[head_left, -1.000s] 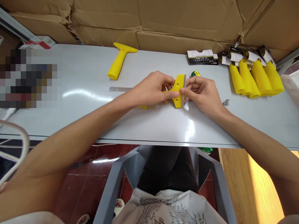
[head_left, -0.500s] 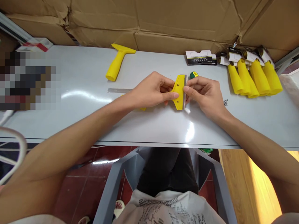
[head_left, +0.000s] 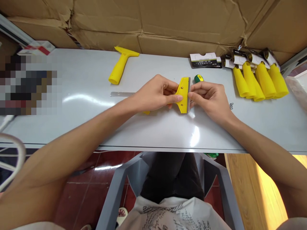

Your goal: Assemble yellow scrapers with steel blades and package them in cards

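Compared with a second ago, the thumb of the right hand [head_left: 209, 98] has drawn back from the yellow plastic of the scraper [head_left: 184, 95] to its metal blade [head_left: 189, 85]; the left hand [head_left: 154, 93] has kept its pinch on the body. Handling now appears to centre on the blade — a judgement only. Grip state: left hand closed on the scraper, thumb uppermost; right hand pinching the blade. The scraper is between the two hands, its wide head facing the right hand.

Surroundings, in descending size:

Cardboard [head_left: 168, 19]: brown, creased; stands beyond the grip.
Table [head_left: 148, 135]: pale, smooth, glossy; below the grip.
Yellow handles [head_left: 260, 80]: tapered plastic, card sleeves at their far ends; right of the grip.
Loose handle [head_left: 119, 66]: yellow, T-shaped; beyond and left of the grip.
Packets [head_left: 203, 61]: black-and-white card; beyond the right hand.
Metal strip [head_left: 121, 94]: flat, grey; left of the grip, partly hidden by the forearm.
Green-and-yellow knob [head_left: 198, 78]: rounded; just beyond the right fingers.
Dark metal pieces [head_left: 231, 106]: beside the right wrist — too small to identify.
Two screws [head_left: 182, 88]: round-headed, set in the scraper.
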`<state>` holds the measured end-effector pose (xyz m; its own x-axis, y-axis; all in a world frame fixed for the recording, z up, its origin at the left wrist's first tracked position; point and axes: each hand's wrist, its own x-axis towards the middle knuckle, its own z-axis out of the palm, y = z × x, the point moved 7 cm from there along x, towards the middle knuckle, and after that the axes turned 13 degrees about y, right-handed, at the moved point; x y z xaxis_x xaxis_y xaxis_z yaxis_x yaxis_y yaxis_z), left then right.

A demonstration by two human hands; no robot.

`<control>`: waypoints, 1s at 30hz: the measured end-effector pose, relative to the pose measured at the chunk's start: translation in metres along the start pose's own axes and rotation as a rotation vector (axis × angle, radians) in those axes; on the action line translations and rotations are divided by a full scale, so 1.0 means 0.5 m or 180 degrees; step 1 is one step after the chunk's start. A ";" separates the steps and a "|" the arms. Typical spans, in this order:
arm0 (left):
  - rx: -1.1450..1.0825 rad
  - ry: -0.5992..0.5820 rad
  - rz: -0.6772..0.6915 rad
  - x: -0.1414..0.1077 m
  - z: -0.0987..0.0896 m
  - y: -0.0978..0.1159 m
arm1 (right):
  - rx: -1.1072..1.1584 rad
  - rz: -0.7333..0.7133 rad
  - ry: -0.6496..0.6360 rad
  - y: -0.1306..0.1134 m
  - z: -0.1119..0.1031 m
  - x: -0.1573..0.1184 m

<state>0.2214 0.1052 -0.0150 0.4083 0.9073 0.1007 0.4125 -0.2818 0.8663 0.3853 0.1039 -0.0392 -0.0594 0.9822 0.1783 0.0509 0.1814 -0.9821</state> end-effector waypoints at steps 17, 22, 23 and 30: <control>0.0038 0.0011 -0.0009 0.000 -0.001 -0.001 | -0.0023 0.0023 0.0083 0.000 -0.004 -0.003; 0.0007 0.0030 -0.0043 0.000 -0.002 -0.002 | -0.0011 0.0051 0.0075 0.001 -0.006 -0.001; 0.0002 0.0045 -0.0052 0.000 -0.003 -0.002 | 0.0000 0.0048 0.0076 0.001 -0.007 -0.001; 0.0025 0.0092 -0.0041 0.003 -0.007 -0.009 | -0.0034 -0.0048 0.0025 0.000 -0.008 0.001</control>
<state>0.2172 0.1088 -0.0169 0.3793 0.9194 0.1037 0.4239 -0.2723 0.8638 0.3893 0.1047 -0.0387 -0.0525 0.9797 0.1935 0.0606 0.1966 -0.9786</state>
